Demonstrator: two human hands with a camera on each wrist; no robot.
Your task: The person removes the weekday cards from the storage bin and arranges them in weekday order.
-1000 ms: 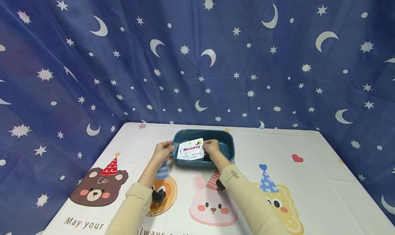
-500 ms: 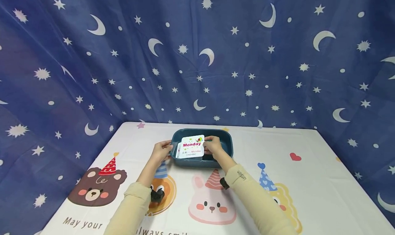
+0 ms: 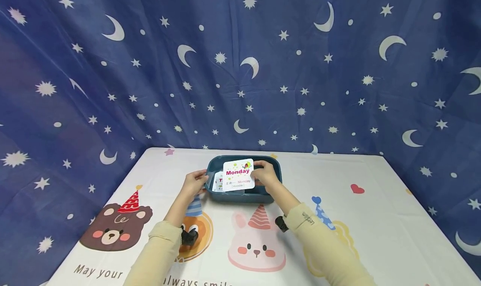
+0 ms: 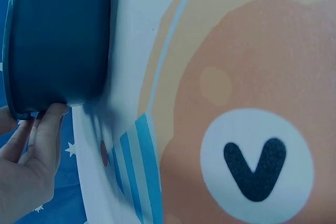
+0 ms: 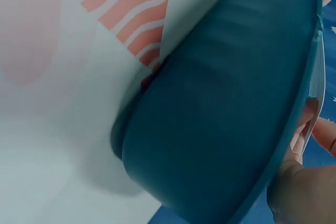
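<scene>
A dark teal box [image 3: 240, 198] with rounded corners stands near the back of the table. My left hand [image 3: 193, 185] grips its left end; in the left wrist view the fingers [image 4: 50, 135] lie under the rim. Between the thumb and fingers of my right hand [image 3: 267, 175] is a white flash card [image 3: 238, 181] printed "Monday", held above the box. Behind it, at the left inside the box, another white card [image 3: 218, 182] shows a red "T"; most of it is hidden. In the right wrist view the box wall [image 5: 210, 103] covers much of the Monday card.
A white tablecloth [image 3: 315, 173] with printed cartoon animals covers the table. A blue curtain [image 3: 240, 69] with moons and stars hangs right behind the table and along its left side. Dark wrist cameras sit by both sleeves.
My right hand has lifted the Monday card and carried it slightly right, uncovering more of the card with the "T". My left hand keeps its grip on the box.
</scene>
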